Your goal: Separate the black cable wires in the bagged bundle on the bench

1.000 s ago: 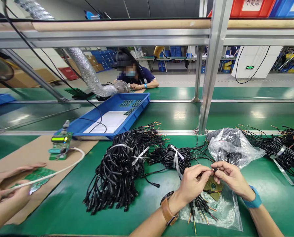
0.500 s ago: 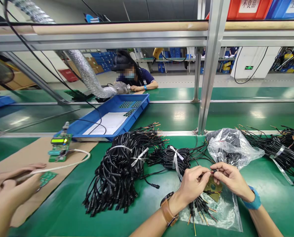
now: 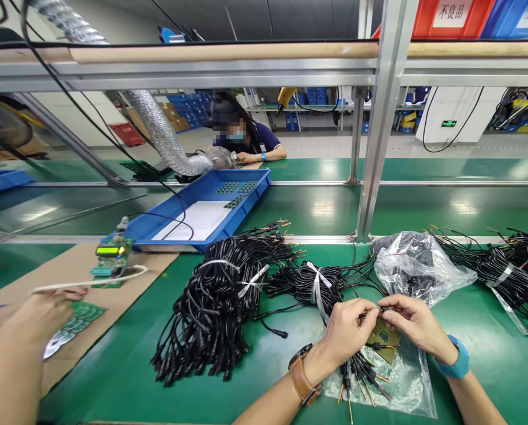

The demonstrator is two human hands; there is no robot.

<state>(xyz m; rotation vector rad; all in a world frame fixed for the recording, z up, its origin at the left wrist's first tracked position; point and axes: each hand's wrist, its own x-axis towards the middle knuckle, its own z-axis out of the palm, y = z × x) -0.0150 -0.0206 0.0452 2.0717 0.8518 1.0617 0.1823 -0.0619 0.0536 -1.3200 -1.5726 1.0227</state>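
My left hand (image 3: 350, 327), with a brown-strapped watch at the wrist, is closed in a pinch on a thin wire end. My right hand (image 3: 414, 324), wearing a blue wristband, pinches a small black connector (image 3: 383, 308) against that wire; the fingers hide most of both pieces. Just below the fingertips is a brownish plate with a round hole (image 3: 390, 342). Short black cables with bare coloured ends (image 3: 357, 372) lie under my left hand, on a clear plastic bag (image 3: 406, 386).
Tied black cable bundles (image 3: 211, 313) lie to the left, with others (image 3: 512, 271) at the right. A filled clear bag (image 3: 417, 265) sits behind my hands. A co-worker's hands (image 3: 46, 313) handle green circuit boards (image 3: 82, 319) at left. A metal post (image 3: 381, 130) rises ahead.
My hands keep the same pinch with barely any movement. At left the co-worker's hands have shifted, and the white cable and green boards there have moved. The view has turned slightly.
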